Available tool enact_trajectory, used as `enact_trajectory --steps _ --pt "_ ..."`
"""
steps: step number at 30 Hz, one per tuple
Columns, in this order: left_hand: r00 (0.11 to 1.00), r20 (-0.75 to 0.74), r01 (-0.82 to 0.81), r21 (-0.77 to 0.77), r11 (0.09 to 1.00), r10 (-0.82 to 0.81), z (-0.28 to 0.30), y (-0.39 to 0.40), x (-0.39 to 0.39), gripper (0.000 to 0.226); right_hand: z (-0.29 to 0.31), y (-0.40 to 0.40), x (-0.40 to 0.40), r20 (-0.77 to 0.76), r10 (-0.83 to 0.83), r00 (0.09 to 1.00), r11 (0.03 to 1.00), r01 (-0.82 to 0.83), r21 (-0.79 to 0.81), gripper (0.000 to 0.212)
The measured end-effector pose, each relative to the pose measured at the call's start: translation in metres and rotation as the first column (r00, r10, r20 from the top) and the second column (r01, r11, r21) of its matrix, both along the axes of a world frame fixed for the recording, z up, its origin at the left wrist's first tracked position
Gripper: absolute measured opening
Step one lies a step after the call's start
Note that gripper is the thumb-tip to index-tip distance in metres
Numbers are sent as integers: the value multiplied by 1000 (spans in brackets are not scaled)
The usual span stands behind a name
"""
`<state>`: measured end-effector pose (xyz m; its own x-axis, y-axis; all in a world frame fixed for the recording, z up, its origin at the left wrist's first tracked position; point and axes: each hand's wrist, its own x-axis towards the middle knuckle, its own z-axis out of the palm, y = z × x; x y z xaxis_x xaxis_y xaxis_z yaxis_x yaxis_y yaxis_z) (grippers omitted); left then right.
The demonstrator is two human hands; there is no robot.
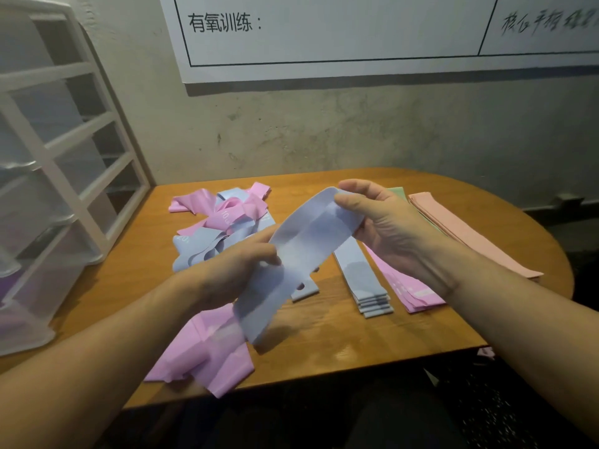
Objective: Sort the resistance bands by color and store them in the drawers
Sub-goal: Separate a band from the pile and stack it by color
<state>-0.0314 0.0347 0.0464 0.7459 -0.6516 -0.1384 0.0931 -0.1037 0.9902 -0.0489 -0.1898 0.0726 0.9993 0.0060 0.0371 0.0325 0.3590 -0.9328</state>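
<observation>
Both hands hold one pale blue band (301,254) above the surface: the left hand (233,267) grips its lower part with curled fingers, and the right hand (385,225) pinches its upper end between thumb and fingers, palm turned toward the camera. Stretched slantwise between them, the band looks wide, flat and slightly translucent, its lower end hanging free.

Nearest on the wooden surface (340,345), a crumpled pink band (207,351) lies at the front edge under the left forearm. Beyond it sit sorted rows: a neat stack of blue bands (366,283), then pink ones (405,286), a green stack (398,192) mostly hidden by the right hand, and a peach stack (466,231) farthest right. A tangled heap of pink and blue bands (220,222) lies farther back on the left.

White translucent drawers (55,176) stand on the surface's left side. Behind is a rough plaster wall (324,131) with a white printed chart (356,34).
</observation>
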Motion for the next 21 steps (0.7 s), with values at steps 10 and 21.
enact_trajectory --steps 10,21 --pt "994 98 -58 2 998 57 12 -25 -2 34 -2 15 -3 61 -6 998 994 13 -107 22" --pt "906 273 -314 -83 946 324 6 -32 -3 20 -2 20 -5 77 28 997 1000 -27 -7 36"
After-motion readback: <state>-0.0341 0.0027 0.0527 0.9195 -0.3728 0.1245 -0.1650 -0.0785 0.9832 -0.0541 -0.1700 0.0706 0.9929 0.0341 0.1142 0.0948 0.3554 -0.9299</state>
